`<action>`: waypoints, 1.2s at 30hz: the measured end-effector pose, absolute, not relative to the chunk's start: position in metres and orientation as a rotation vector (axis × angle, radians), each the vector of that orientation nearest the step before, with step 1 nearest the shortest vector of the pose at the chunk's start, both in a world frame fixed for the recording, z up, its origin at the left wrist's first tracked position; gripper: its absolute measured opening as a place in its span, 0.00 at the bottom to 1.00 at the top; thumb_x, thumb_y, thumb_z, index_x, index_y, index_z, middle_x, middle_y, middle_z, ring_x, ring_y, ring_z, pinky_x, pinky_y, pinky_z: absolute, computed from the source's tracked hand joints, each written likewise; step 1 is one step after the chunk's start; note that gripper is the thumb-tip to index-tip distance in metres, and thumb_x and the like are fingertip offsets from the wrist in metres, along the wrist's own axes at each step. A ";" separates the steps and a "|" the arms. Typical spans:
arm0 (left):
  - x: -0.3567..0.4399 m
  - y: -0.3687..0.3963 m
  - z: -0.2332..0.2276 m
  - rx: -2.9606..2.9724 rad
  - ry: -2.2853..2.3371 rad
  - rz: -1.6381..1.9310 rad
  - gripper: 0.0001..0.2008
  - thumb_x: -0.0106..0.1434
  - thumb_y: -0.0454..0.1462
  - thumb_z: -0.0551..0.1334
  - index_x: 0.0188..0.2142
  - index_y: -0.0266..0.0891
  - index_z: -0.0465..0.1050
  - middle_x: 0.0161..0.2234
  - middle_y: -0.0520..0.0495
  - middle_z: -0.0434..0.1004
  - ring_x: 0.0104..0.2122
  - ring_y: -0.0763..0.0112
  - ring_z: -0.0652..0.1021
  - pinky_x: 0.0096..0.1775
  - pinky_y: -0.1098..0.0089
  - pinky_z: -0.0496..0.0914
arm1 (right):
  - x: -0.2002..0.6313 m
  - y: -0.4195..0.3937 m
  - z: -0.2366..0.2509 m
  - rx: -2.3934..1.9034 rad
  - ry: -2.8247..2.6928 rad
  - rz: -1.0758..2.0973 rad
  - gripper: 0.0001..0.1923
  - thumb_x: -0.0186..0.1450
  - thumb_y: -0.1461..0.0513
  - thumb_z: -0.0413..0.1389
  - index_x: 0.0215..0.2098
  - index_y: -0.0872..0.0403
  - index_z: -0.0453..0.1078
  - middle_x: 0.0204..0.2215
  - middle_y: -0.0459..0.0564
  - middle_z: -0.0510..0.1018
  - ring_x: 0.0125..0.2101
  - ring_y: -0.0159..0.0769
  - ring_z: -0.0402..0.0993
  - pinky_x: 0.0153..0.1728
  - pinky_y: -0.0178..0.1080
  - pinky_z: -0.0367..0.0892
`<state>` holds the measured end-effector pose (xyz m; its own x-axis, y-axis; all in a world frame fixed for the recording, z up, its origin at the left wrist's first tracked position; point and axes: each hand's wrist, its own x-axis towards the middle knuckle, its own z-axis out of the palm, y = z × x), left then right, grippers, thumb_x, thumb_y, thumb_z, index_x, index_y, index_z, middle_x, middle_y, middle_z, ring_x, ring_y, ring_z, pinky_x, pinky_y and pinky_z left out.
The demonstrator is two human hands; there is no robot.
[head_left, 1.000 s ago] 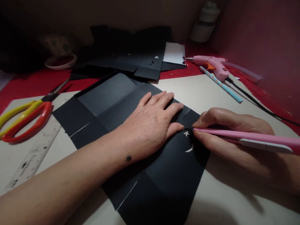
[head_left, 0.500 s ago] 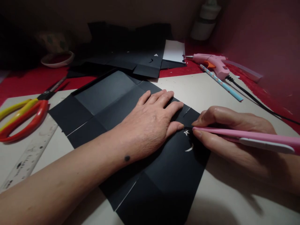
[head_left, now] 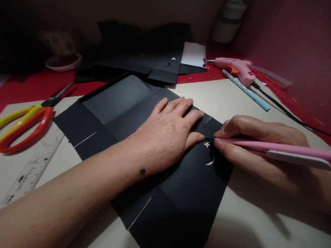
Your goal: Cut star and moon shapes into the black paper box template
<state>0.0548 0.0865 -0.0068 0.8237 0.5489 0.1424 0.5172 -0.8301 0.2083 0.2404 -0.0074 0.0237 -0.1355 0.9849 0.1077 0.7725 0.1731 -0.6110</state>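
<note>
Black sheet (head_left: 144, 113) lies flat on the pale mat (head_left: 258, 220), creased into panels, a few slits showing pale at the fold lines. Left hand (head_left: 168, 134) is spread palm-down on the sheet, fingers together and extended, thumb tip just beside a small star cut-out (head_left: 206, 144); a crescent cut-out (head_left: 210, 162) sits just below it. Right hand (head_left: 258, 151) holds a pink knife (head_left: 271, 150) in a pen grip, thumb and forefinger pinched near its front end, tip at the sheet beside the star; the blade itself is too small to make out. Judgement: the sheet is light, thin card or paper, stiff enough to keep its creases but easily torn at the fine cut-outs and the slits; it would probably slide on the smooth mat unless pressed, so a flat palm close to the cut is the sound hold, and lifting is best done from a whole edge, away from the slits. Around: scissors (head_left: 26, 125) with red and yellow handles and a clear ruler (head_left: 33, 165) at the left, more black sheets (head_left: 144, 62) behind, a pink glue gun (head_left: 234, 69) and striped pencil (head_left: 245, 91) at the far right on red cloth (head_left: 33, 86).
</note>
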 end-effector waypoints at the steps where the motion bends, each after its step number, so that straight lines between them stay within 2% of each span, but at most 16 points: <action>1: 0.055 0.086 -0.007 2.847 0.838 0.299 0.23 0.73 0.48 0.58 0.62 0.41 0.66 0.67 0.38 0.62 0.67 0.49 0.61 0.66 0.43 0.53 | 0.240 -0.007 0.024 -1.643 -1.974 0.574 0.07 0.64 0.64 0.54 0.29 0.48 0.68 0.21 0.44 0.74 0.20 0.32 0.68 0.20 0.36 0.61; 12: 0.057 0.086 -0.005 2.860 0.852 0.257 0.24 0.73 0.48 0.57 0.63 0.40 0.66 0.68 0.37 0.61 0.68 0.50 0.60 0.67 0.45 0.52 | 0.228 -0.010 0.027 -1.768 -1.821 0.572 0.07 0.64 0.62 0.54 0.27 0.49 0.68 0.19 0.42 0.72 0.20 0.29 0.62 0.20 0.37 0.54; 27: 0.057 0.086 -0.006 2.861 0.849 0.272 0.24 0.74 0.48 0.56 0.62 0.38 0.67 0.67 0.36 0.61 0.68 0.49 0.60 0.66 0.45 0.52 | 0.240 -0.003 0.021 -1.654 -2.006 0.423 0.07 0.62 0.66 0.55 0.27 0.50 0.68 0.22 0.40 0.75 0.20 0.27 0.67 0.19 0.32 0.58; 36: 0.057 0.087 -0.007 2.872 0.852 0.283 0.24 0.74 0.48 0.56 0.63 0.39 0.66 0.68 0.36 0.61 0.68 0.48 0.60 0.66 0.45 0.52 | 0.235 -0.005 0.018 -1.717 -1.923 0.290 0.06 0.64 0.56 0.57 0.31 0.47 0.73 0.23 0.45 0.75 0.26 0.37 0.73 0.24 0.37 0.64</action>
